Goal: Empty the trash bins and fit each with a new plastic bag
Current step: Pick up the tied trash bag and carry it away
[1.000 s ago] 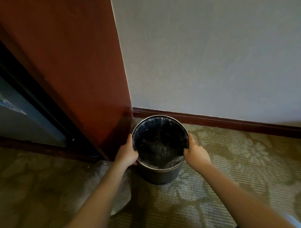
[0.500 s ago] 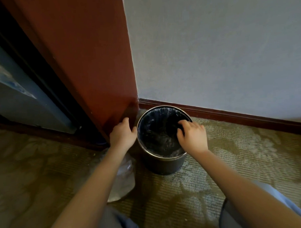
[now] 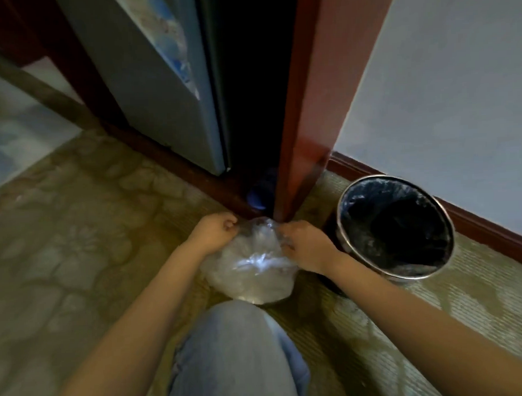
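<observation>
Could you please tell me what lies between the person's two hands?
In the head view, the bunched top of the clear plastic bag lies between the left hand and the right hand, and both pinch it.

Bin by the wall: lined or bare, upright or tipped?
Lined and upright. A thin plastic liner hangs inside the bin and folds over its metal rim; the mouth faces up.

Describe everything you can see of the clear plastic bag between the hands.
The clear plastic bag is thin, crinkled, translucent film, bulging and rounded with whitish contents I cannot identify, and glare shows on its middle. It sits on the patterned carpet at the foot of the red-brown wooden panel, left of the lined trash bin. The left hand and the right hand grip its top from either side.
</observation>
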Available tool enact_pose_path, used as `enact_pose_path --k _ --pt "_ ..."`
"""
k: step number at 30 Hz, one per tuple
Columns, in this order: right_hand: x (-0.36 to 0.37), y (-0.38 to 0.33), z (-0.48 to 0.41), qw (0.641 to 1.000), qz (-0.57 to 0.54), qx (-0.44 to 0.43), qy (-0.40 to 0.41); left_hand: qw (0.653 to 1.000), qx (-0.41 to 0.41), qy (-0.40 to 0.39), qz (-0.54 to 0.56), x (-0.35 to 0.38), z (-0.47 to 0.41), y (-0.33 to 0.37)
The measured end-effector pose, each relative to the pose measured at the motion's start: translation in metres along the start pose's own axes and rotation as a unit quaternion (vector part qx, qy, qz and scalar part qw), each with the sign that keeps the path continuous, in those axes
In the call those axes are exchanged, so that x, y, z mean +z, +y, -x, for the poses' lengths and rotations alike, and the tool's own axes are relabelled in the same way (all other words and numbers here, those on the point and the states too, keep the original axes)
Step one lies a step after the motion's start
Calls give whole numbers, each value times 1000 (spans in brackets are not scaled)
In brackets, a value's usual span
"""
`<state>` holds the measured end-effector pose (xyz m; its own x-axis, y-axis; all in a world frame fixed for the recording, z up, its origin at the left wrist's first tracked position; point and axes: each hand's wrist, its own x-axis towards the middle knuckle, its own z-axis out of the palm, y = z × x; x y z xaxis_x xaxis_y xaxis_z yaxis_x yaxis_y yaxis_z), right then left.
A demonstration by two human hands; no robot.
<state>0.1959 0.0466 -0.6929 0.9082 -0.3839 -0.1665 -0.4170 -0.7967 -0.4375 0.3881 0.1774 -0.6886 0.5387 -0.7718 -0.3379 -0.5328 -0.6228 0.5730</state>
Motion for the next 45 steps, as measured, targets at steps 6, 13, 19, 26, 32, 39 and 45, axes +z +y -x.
enact_pose_path --k 6,13,19,26,32,39,45 --pt "43 -11 -14 960 161 135 -184 987 -42 -108 -112 36 3 -40" --pt "74 -16 -21 955 179 144 -188 962 -31 -176 -205 66 7 -47" --pt "78 -16 -27 961 80 156 -216 957 -21 -176 -228 75 12 -51" --pt "27 -28 -40 977 -89 141 -133 977 -4 -118 -177 55 9 -29" --pt "-44 -37 -32 979 -168 100 -61 993 -20 -32 -109 4 27 15" --pt "-182 -96 3 990 -106 30 -83 1000 -11 7 -21 -114 99 102" --pt "-315 -192 32 992 4 -43 -119 998 -35 28 34 -239 181 180"
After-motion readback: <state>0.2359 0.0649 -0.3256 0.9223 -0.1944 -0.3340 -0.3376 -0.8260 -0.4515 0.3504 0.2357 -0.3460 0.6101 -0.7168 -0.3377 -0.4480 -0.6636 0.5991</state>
